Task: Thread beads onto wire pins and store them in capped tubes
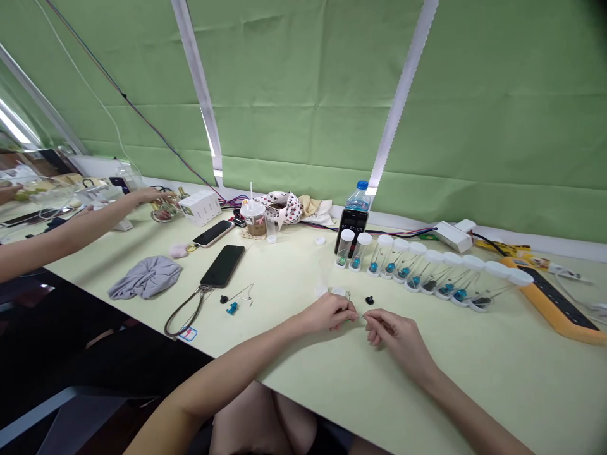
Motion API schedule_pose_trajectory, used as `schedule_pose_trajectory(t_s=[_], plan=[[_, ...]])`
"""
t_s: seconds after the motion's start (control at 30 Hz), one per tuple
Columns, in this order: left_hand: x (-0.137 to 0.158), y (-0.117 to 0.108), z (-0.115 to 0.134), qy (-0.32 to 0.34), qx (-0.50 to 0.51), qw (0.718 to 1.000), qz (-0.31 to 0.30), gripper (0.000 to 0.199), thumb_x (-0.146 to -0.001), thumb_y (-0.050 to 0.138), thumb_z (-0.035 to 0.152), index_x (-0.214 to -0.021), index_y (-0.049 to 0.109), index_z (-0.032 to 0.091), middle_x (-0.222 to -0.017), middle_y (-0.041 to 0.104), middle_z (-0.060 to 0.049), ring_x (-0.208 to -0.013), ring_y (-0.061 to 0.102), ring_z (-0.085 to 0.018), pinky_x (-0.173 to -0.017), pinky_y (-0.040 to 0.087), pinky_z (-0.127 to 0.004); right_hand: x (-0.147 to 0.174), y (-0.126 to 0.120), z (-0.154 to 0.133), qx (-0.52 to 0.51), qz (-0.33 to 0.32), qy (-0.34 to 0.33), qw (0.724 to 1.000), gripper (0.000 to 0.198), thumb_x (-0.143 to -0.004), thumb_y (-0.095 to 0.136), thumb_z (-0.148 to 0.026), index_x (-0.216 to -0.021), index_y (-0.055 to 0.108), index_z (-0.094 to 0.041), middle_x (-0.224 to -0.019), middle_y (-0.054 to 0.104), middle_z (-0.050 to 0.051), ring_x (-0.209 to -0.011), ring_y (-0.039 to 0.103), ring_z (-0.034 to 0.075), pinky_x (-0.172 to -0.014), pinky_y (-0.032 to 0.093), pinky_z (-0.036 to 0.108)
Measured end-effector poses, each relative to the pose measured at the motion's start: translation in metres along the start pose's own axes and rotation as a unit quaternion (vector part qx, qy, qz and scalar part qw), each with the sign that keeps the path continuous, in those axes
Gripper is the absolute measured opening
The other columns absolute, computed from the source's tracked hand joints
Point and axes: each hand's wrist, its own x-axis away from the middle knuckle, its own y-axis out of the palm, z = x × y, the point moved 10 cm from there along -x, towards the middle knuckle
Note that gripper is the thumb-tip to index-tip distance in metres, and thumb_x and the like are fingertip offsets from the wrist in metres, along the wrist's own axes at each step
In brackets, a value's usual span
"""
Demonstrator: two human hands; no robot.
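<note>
My left hand (329,313) is closed in a pinch above the table; a short thin wire end and a hint of green show at its fingers. My right hand (397,333) faces it, its thumb and index finger pinched at a thin metallic piece (361,316) between the two hands. Most of what they grip is hidden by the fingers. Just beyond my right hand lies a small black knob (370,300). A white cap (338,291) sits behind my left hand. Farther left are another black knob (224,299), a blue plastic part (232,308) and bent wires (245,297).
Several clear vials (389,259) with white caps line the right side, holding blue, green or dark parts with wires. A phone timer (351,230) leans against a bottle (359,197). Left stand a phone (222,265), grey cloth (145,277), drink cup (254,218) and a co-worker's arm (85,224).
</note>
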Motion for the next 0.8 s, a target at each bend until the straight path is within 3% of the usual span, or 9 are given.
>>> schedule_pose_trajectory(t_s=[0.07,0.17,0.27,0.37,0.53,0.63,0.8], plan=[[0.0,-0.001,0.001,0.003,-0.007,1.0,0.006,0.037,-0.086,0.046,0.044,-0.086,0.063,0.012,-0.051,0.051,0.002,-0.043,0.049,-0.008,-0.047,0.037,-0.018,0.0,0.002,0.006,-0.047,-0.003,0.033,0.998,0.029,-0.091,0.042,-0.041,-0.091,0.06,-0.017,-0.066,0.063,0.003,-0.053,0.062,0.014,-0.05,0.054,0.025],[0.0,-0.002,-0.001,-0.011,0.017,1.0,0.012,0.039,-0.086,0.045,0.046,-0.085,0.063,0.012,-0.05,0.051,0.002,-0.044,0.049,-0.009,-0.047,0.038,-0.019,-0.002,-0.001,0.004,-0.038,0.001,0.016,0.999,0.029,-0.092,0.042,-0.04,-0.097,0.06,-0.017,-0.07,0.064,0.004,-0.057,0.063,0.015,-0.054,0.055,0.026],[-0.001,-0.006,-0.006,-0.023,0.056,0.998,0.025,0.039,-0.084,0.047,0.047,-0.082,0.062,0.011,-0.049,0.052,0.002,-0.043,0.049,-0.008,-0.049,0.039,-0.019,-0.003,-0.005,-0.01,0.056,0.006,-0.07,0.996,0.027,-0.092,0.043,-0.036,-0.107,0.058,-0.019,-0.085,0.066,0.007,-0.07,0.065,0.016,-0.063,0.055,0.028],[-0.003,-0.008,-0.011,-0.039,0.1,0.994,0.026,0.038,-0.082,0.05,0.048,-0.08,0.061,0.011,-0.049,0.053,0.003,-0.042,0.049,-0.008,-0.049,0.04,-0.02,0.001,-0.01,-0.028,0.161,0.031,-0.165,0.973,0.026,-0.093,0.041,-0.03,-0.113,0.055,-0.02,-0.096,0.066,0.009,-0.08,0.065,0.018,-0.068,0.054,0.03],[-0.004,-0.005,-0.013,-0.038,0.133,0.99,0.008,0.04,-0.081,0.051,0.05,-0.08,0.06,0.011,-0.048,0.052,0.003,-0.041,0.049,-0.009,-0.046,0.039,-0.02,0.006,-0.015,-0.037,0.235,0.07,-0.225,0.943,0.021,-0.093,0.041,-0.024,-0.104,0.059,-0.021,-0.092,0.069,0.007,-0.081,0.066,0.019,-0.071,0.053,0.03],[-0.002,-0.003,-0.013,-0.044,0.117,0.992,0.007,0.039,-0.081,0.051,0.048,-0.081,0.06,0.011,-0.049,0.052,0.003,-0.041,0.049,-0.008,-0.046,0.038,-0.019,0.005,-0.011,-0.033,0.207,0.038,-0.208,0.955,0.022,-0.094,0.039,-0.026,-0.1,0.06,-0.021,-0.085,0.069,0.005,-0.069,0.065,0.016,-0.063,0.053,0.027],[0.0,0.004,-0.012,-0.05,0.081,0.995,-0.011,0.036,-0.082,0.051,0.047,-0.081,0.061,0.012,-0.05,0.051,0.004,-0.044,0.049,-0.008,-0.049,0.038,-0.019,0.0,-0.003,-0.021,0.123,-0.033,-0.115,0.985,0.028,-0.095,0.035,-0.028,-0.088,0.061,-0.02,-0.068,0.063,0.002,-0.056,0.059,0.012,-0.054,0.049,0.024]])
